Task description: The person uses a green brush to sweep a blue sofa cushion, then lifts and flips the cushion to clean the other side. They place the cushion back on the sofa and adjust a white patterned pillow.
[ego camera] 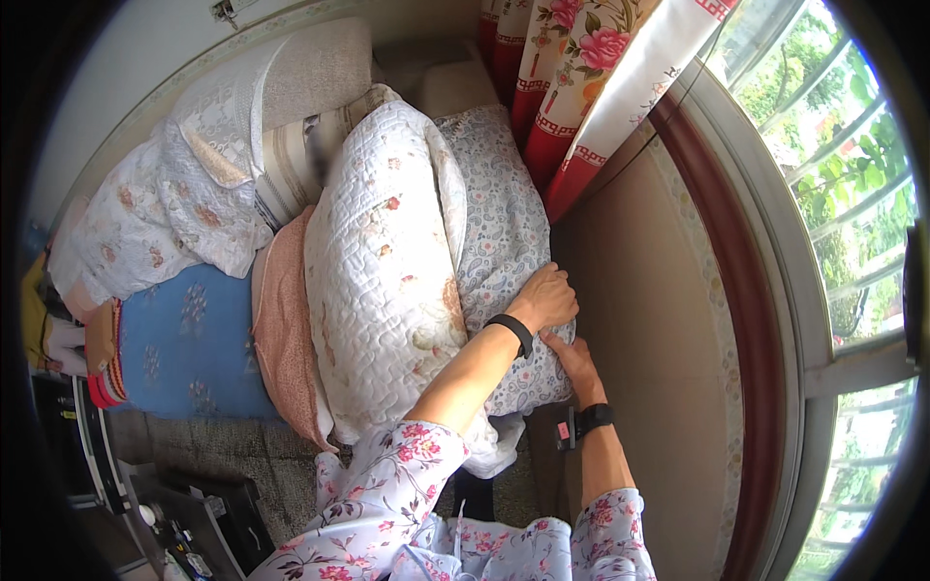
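Note:
A long, plump pillow (496,196) in a pale paisley print lies at the window end of the bed. My left hand (546,296), with a black band at the wrist, has its fingers curled over the pillow's outer side. Just below it, my right hand (572,357) grips the same edge near the corner; its thumb lies on the fabric and the other fingers are partly hidden. Against the pillow rests a white quilted coverlet (385,269) with a floral print, folded into a thick heap. My left forearm passes over its lower part.
A pink blanket (283,327) and blue floral bedding (189,334) lie left of the coverlet. Another quilt (145,218) drapes by the wall. Red-and-white curtains (574,80) hang beside the barred window (835,167). A dark cabinet (196,523) stands at lower left.

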